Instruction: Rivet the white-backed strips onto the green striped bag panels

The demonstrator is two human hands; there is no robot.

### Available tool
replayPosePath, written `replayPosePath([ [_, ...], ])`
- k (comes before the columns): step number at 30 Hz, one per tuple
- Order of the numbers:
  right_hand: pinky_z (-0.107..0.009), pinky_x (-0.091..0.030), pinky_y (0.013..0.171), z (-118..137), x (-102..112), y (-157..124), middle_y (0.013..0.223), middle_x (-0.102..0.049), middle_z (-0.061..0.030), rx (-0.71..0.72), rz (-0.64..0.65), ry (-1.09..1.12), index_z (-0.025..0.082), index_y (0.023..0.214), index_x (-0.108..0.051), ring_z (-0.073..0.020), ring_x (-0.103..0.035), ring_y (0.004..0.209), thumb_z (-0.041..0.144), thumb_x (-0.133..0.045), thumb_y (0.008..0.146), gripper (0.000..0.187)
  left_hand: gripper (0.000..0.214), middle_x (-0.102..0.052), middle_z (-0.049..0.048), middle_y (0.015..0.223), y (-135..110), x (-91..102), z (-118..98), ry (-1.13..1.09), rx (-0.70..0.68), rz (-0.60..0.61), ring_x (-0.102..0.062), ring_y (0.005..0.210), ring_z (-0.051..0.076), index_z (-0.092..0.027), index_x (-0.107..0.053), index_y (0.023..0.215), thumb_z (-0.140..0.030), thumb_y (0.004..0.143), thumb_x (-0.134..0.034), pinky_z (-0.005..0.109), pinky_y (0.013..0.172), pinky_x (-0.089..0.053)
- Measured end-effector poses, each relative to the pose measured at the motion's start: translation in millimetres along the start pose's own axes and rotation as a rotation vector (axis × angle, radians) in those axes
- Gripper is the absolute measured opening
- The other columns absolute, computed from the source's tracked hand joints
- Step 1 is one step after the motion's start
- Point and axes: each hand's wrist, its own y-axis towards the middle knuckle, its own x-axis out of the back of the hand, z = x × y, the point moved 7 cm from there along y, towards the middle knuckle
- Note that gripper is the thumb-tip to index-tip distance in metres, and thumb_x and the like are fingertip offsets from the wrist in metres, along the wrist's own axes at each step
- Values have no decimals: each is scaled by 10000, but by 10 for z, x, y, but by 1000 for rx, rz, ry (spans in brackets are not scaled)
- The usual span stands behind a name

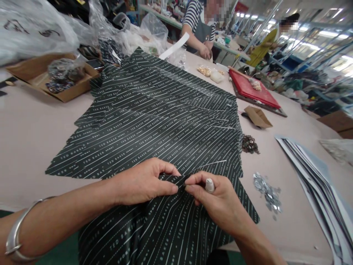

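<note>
Dark fabric with white stripes and lettering lies in overlapping layers on the table. Its nearest piece hangs over the front edge. My left hand pinches a fold of that piece between thumb and forefinger. Close beside it, my right hand has thumb and forefinger pressed together at the same fold; anything tiny between the fingertips is hidden. A white capped marker or pen pokes up out of the right hand, its other end covered by the palm.
To the right lie silver discs, dark brown discs, stacked paper sheets and a brown paper packet. Farther back are a red board and a co-worker's hands. A cardboard box with bagged pieces stands left.
</note>
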Motion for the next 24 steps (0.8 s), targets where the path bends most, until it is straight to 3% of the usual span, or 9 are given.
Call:
replayPosePath([
  [4,-200,-383,481,40,-7,-17,540,-565,50,28,7,-82,192,813,-733,-88,-505,506,288,-639,865,144,311,-554,-23,788,1,5,-4,19,-20,-20,-440,695,131,-223,-684,988,-441,772,-635,268,669,-351],
  [9,-221,-447,567,252,-14,-83,663,-652,26,321,-40,-345,205,812,-719,-94,-548,551,194,-573,909,176,240,-585,-36,786,-5,-17,-53,129,-78,-65,-494,730,144,-238,-694,967,-382,791,-616,281,702,-377],
  [14,-222,-493,645,289,-98,-147,777,-691,13,524,-22,-454,201,879,-670,-109,-645,676,82,-539,911,180,78,-651,-45,878,-52,-45,-168,321,-201,-219,-577,840,144,-232,-692,898,-239,830,-656,272,758,-381],
  [17,-249,-525,692,298,-79,-189,941,-676,-39,623,-115,-531,194,1020,-632,-146,-663,825,100,-557,919,157,43,-633,-34,879,-99,-118,-193,545,-267,-279,-579,834,149,-226,-666,941,-234,899,-662,275,726,-365],
  [20,-279,-558,768,286,-91,-220,1173,-645,-112,689,-133,-618,174,1208,-560,-184,-655,1011,129,-555,943,269,64,-600,-18,886,-170,-197,-237,785,-381,-353,-575,781,157,-226,-638,1001,-206,951,-602,284,656,-336],
  [24,-274,-548,673,241,-143,-267,879,-667,-35,743,-109,-697,187,1069,-593,-159,-665,763,147,-523,984,117,115,-556,-29,831,-259,-263,-277,905,-517,-419,-548,663,147,-252,-621,1003,-161,955,-570,285,549,-271],
])
